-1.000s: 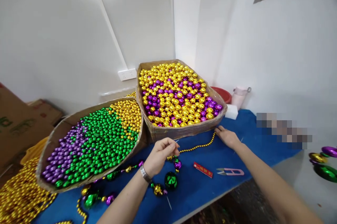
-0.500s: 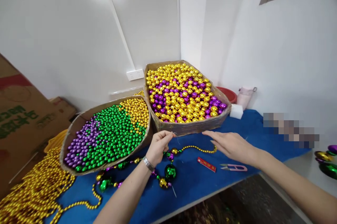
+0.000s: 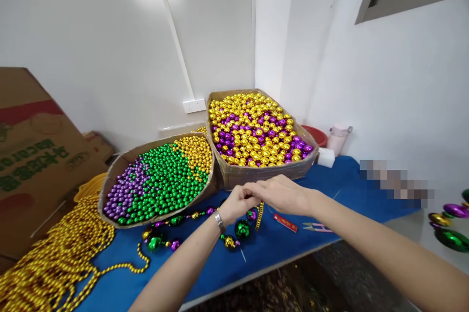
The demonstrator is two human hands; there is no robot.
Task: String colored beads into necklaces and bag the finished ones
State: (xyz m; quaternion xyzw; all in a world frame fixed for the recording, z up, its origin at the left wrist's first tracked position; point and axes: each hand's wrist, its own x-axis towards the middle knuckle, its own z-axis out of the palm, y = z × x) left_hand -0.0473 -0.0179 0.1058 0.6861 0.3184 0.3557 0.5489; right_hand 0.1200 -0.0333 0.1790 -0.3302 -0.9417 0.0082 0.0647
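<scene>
My left hand (image 3: 236, 204) is closed in a pinch, its fingertips meeting those of my right hand (image 3: 280, 196). A thin thread showed at the left fingertips a moment before; now the fingers hide it. A strand of small gold beads (image 3: 259, 217) hangs in a narrow loop from the closed right fingers. Just below the hands lies a necklace with a large green ball (image 3: 242, 229), a gold ball (image 3: 229, 242) and smaller purple ones. It continues left behind my left wrist to another green ball (image 3: 155, 241). The exact join between the fingers is hidden.
Two cardboard boxes of loose beads stand behind: green, purple and gold beads (image 3: 164, 182), and gold with purple (image 3: 252, 131). Gold bead strands (image 3: 69, 253) are heaped at left. A red packet (image 3: 285, 222) and pink-handled thread snips (image 3: 318, 227) lie right on the blue cloth (image 3: 271, 253).
My right hand has moved left to meet my left hand, bringing the gold strand's end with it. The strand, stretched out rightward before, now hangs folded. The view has shifted slightly.
</scene>
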